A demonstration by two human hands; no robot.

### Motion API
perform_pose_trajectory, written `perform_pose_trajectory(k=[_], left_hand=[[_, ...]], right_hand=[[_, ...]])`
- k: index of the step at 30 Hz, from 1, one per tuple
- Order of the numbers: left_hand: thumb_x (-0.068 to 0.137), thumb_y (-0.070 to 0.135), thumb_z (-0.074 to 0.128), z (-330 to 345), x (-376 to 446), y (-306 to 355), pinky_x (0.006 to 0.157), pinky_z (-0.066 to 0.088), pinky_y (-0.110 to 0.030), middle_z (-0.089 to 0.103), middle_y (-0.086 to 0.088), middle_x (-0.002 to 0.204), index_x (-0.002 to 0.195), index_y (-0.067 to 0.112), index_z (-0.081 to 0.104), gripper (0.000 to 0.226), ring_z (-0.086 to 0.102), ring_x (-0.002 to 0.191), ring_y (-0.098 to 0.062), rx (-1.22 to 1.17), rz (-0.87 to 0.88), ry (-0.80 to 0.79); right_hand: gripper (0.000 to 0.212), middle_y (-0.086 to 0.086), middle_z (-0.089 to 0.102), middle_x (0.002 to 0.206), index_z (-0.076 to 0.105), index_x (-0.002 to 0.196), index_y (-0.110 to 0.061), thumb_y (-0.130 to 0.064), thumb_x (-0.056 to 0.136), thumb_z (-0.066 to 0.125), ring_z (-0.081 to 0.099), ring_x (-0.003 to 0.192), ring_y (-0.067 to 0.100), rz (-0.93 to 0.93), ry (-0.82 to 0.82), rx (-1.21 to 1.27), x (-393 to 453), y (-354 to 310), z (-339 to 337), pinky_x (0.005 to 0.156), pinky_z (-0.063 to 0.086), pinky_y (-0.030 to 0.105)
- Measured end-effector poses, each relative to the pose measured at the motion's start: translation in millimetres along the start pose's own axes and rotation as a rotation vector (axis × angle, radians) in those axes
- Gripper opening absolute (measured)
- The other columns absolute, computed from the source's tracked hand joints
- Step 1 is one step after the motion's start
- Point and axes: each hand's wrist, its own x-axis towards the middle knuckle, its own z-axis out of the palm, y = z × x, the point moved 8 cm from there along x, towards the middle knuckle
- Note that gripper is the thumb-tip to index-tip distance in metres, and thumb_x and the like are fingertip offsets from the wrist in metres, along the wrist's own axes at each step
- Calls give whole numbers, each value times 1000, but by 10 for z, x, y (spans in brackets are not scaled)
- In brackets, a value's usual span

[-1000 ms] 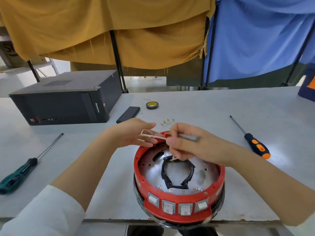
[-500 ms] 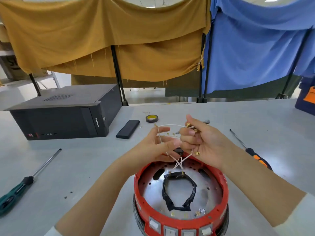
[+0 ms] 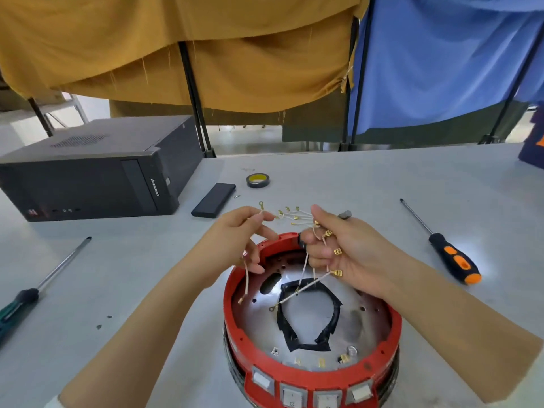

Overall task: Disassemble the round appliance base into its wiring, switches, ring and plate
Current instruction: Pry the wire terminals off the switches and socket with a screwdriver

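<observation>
The round appliance base stands at the table's near edge, with a red ring (image 3: 396,328) around a shiny metal plate (image 3: 312,319) that carries a black gasket loop (image 3: 335,307). Several white rocker switches (image 3: 294,397) sit in the ring's front wall. Above the far rim, my left hand (image 3: 235,240) pinches one thin white wire with brass terminals. My right hand (image 3: 344,248) is closed on a bundle of white wires (image 3: 306,284) that hangs down to the plate, and also grips a grey tool shaft (image 3: 345,214).
An orange-handled screwdriver (image 3: 453,260) lies to the right, a green-handled one (image 3: 20,301) to the left. A black computer case (image 3: 88,172), a black flat bar (image 3: 214,200) and a tape roll (image 3: 258,180) lie farther back. Loose terminals (image 3: 290,214) lie behind my hands.
Both hands rose from the ring's far rim, lifting the white wires out of the base. The hands then drew apart, spreading the wires between them.
</observation>
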Motion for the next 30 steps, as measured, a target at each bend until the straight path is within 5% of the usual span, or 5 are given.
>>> perform_pose_trajectory(k=[4,11,20,25,30], left_hand=[[99,23,45,-122,63,54,39,46,-24,61,2,67,97,15,65,22,33,34,-10,26,-25,-25],[98,22,48,36,-66,-39,50,54,-31,63,-3,71,99,11,65,21,37,36,-13,72,-63,-316],[95,25,53,11,29,-56,55,55,-29,68,-3,82,94,17,71,19,51,43,-14,-59,-37,-276],[97,29,49,-280,376,-52,68,57,-33,71,-6,105,103,16,67,23,71,84,-25,-325,-47,18],[98,40,38,-59,516,-215,77,47,-26,66,11,104,102,30,60,25,63,88,-10,123,-143,27]], right_hand=[[15,15,72,78,55,97,-8,-22,96,53,68,61,21,-38,2,-274,-46,-137,63,54,55,27],[9,7,73,79,53,103,-17,-11,95,53,66,63,19,-24,42,-789,-250,23,-93,52,54,29],[7,14,72,78,59,99,-9,-6,94,55,66,55,22,-70,58,-624,-325,-97,-132,51,57,27],[13,15,72,81,58,105,-5,-6,92,57,69,58,22,-135,237,-455,45,-537,-465,50,55,25],[10,16,64,84,55,103,0,-1,94,53,67,57,22,-59,374,-361,656,-564,-885,49,57,25]])
